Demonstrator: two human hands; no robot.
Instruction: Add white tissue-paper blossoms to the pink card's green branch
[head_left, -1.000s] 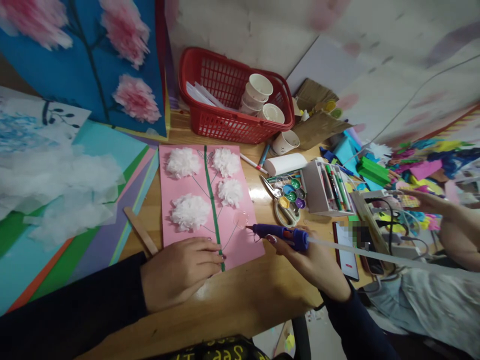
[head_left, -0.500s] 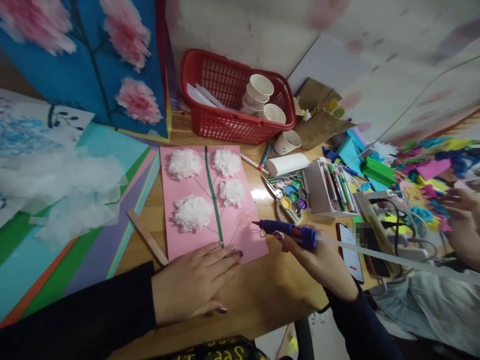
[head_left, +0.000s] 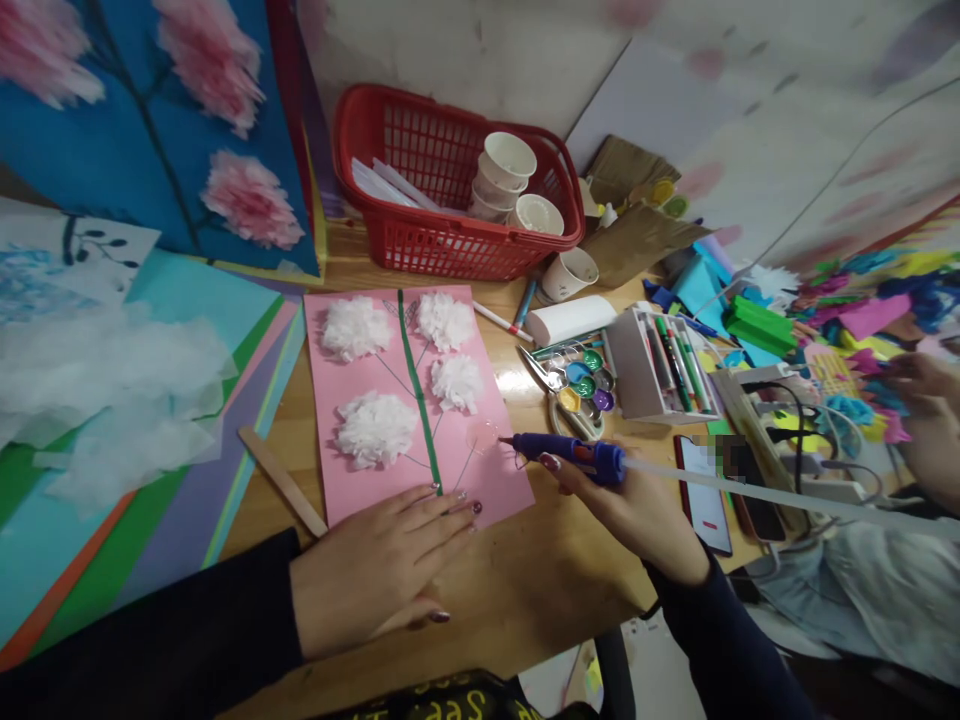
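A pink sheet [head_left: 360, 385] lies on the wooden table with several white tissue-paper flowers [head_left: 375, 430] on it and a green stem strip [head_left: 415, 365] down its middle. My left hand [head_left: 390, 565] rests flat across the sheet's lower edge, fingers stretched out, holding nothing. In my right hand [head_left: 637, 505] is a blue glue gun [head_left: 570, 455], a long pale glue stick [head_left: 720, 490] trailing from its rear. Its nozzle points left, just beside a round patch of clear glue [head_left: 486, 436] on the sheet's right side.
A red basket [head_left: 442, 245] with paper cups stands behind the sheet. To the right are a paint palette [head_left: 581, 378], scissors [head_left: 536, 368], a pen box [head_left: 649, 375] and phones [head_left: 703, 500]. White tissue [head_left: 112, 370] and a wooden stick [head_left: 281, 480] lie left. Another person's hand [head_left: 930, 420] is at far right.
The whole view has shifted slightly, so most things appear a little further left. My left hand still lies on the sheet, and the glue gun's nozzle stays by the glue patch.
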